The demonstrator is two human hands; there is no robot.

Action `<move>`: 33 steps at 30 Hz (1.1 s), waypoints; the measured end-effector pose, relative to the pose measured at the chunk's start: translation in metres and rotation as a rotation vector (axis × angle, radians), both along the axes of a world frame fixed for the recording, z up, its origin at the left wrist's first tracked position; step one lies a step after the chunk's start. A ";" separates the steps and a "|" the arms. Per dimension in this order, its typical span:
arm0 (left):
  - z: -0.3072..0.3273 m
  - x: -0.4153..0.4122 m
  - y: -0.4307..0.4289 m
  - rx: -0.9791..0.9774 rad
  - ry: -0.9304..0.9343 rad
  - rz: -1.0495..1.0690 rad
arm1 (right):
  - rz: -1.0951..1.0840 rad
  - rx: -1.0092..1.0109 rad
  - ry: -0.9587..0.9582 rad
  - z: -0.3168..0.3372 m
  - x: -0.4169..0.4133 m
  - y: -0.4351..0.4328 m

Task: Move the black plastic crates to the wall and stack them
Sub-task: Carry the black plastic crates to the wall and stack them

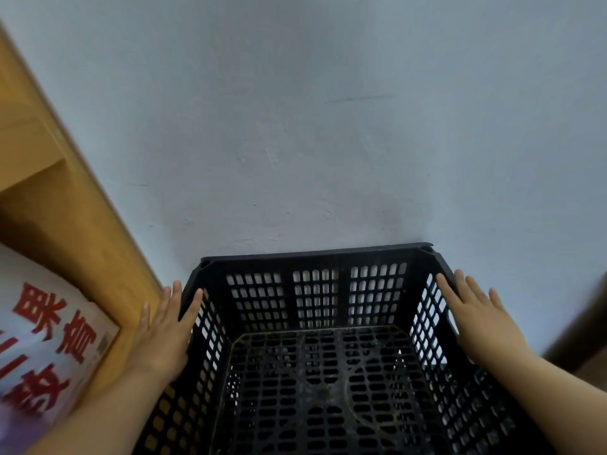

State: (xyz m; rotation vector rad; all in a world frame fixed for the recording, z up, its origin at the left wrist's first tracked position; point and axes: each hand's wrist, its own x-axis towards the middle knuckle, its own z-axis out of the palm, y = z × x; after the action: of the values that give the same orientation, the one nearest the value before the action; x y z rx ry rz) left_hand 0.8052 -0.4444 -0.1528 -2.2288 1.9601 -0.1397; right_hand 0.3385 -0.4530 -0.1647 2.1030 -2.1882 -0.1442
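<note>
A pale blue wall (295, 110) fills the top of the frame, with a wooden shelf (65, 208) down the left side. The empty black crate (315, 257) sits at the bottom middle, and its far edge looks right up against the wall. The left hand (164, 326) and right hand (483, 320) lie flat with straight fingers on its side edges, not gripping. The crate looks light, hard and full of holes, so the top side edges seem good to hold.

white box (49, 343), large red Chinese characters, too blurred to read
</note>
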 end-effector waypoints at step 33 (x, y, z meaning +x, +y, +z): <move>-0.009 0.006 0.092 0.058 0.257 0.199 | -0.190 0.113 -0.231 -0.001 0.009 0.084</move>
State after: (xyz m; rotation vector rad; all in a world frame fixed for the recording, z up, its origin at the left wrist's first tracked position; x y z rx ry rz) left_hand 0.8108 -0.3521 -0.1618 -2.4909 1.8123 0.2370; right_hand 0.3474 -0.3690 -0.1656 2.0559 -2.5702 -0.0420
